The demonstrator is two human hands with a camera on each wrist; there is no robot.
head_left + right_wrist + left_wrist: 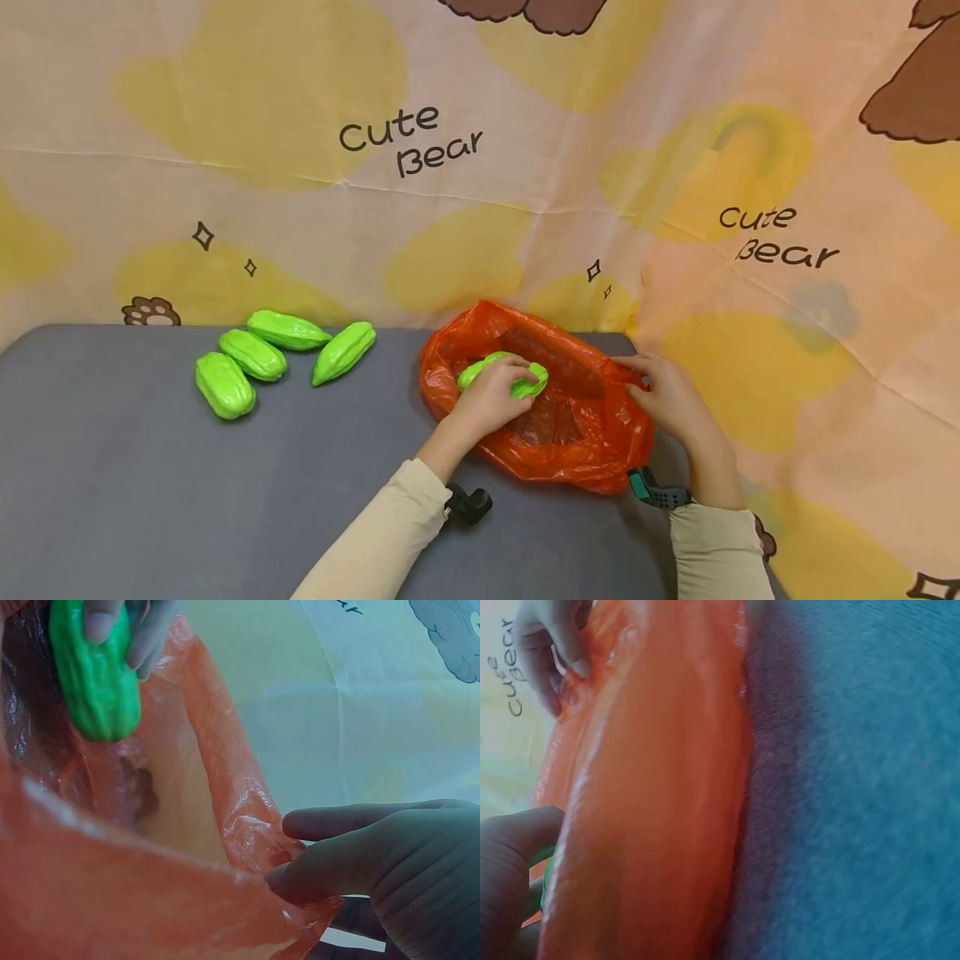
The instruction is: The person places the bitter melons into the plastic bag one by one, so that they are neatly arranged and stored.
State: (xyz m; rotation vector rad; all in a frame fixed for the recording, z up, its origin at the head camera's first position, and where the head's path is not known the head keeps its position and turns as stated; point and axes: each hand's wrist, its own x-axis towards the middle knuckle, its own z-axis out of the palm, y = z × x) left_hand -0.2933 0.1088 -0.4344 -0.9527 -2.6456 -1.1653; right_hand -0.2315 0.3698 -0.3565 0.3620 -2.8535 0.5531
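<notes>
The left hand [497, 393] has its fingers curled around a bright green, glossy, ribbed oblong gourd [97, 690], which sits within the mouth of a thin, translucent orange-red plastic bag [562, 471]; whether it touches the bottom cannot be told. The right hand [671, 398] pinches the bag's rim at its right end with thumb and fingers, probably because such limp film would sag shut without a steadying hold. Around the left wrist, the near rim stands close, so sideways play inside the mouth looks limited. The far rim reaches the back edge of the grey tabletop [112, 483], up against a printed cream-and-yellow cloth [270, 100], and the right hand is by the table's right edge, leaving little room that way. More space opens leftward and toward the person. Farther left, four similar green gourds [225, 386] lie loosely grouped near the back edge, well apart from the bag.
</notes>
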